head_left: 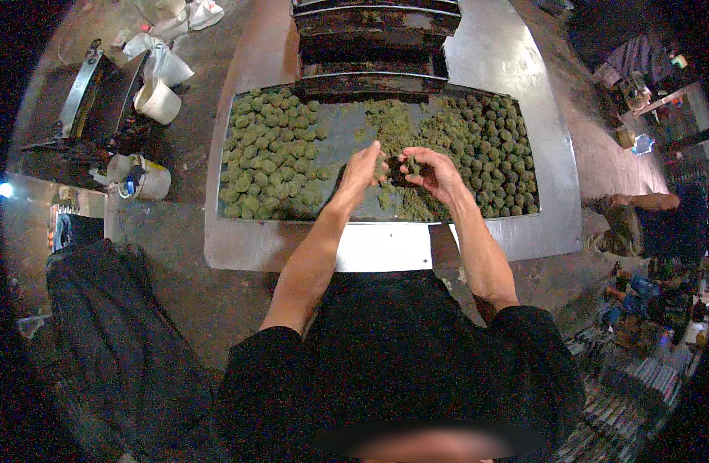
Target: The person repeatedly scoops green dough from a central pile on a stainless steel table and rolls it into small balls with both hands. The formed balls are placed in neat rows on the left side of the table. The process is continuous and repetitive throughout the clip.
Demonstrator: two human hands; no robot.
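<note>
Over the middle of a dark shallow tray [343, 127], both my hands hover a short way apart. My left hand [361, 169] is seen edge-on, its fingers curled around a small green clump [381, 168]. In my right hand [438, 173], another crumbly green clump [413, 166] sits between bent fingers and thumb. Beneath them lies loose green crumbly material [389, 124]. Rows of rounded green balls [267, 156] cover the tray's left part. Darker green balls [502, 156] are packed along its right side.
The tray rests on a metal-topped table [505, 52]. Dark metal trays [371, 55] are stacked at its far edge. On the floor at left are white buckets [157, 101] and white sacks [169, 63]. Another person's arm [649, 201] shows at right. Dark cloth [105, 312] hangs at lower left.
</note>
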